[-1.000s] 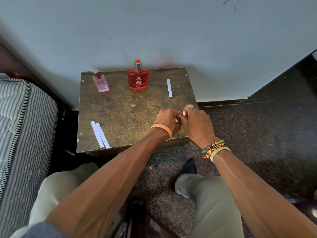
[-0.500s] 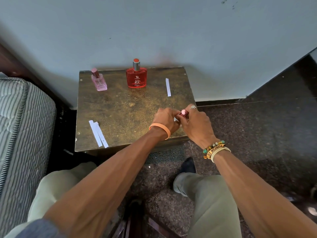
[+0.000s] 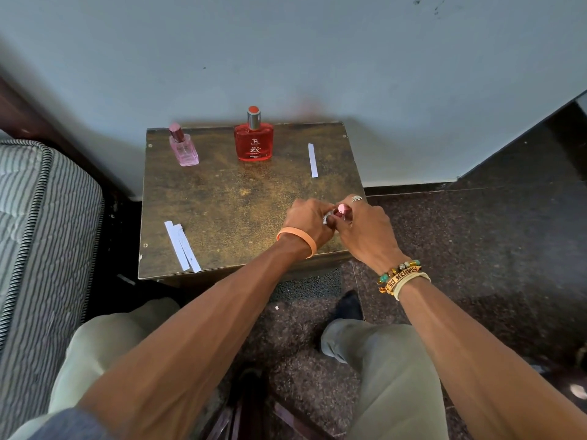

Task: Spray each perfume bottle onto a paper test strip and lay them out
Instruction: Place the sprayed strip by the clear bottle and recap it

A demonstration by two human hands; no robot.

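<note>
while both hands meet over the table's near right corner, the right hand grips a small pink-capped bottle; the left hand pinches something beside it, too hidden to tell.

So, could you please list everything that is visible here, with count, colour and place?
table: 1, brown-gold, against the wall
red bottle: 1, red, back middle of table
pink bottle: 1, pale pink, back left
single strip: 1, white, back right
strip pair: 2, white, front left, overlapping
small bottle: 1, pink top, between both hands, mostly hidden
mattress: 1, grey striped, far left
left hand: orange wristband
right hand: ring, beaded bracelets
</note>
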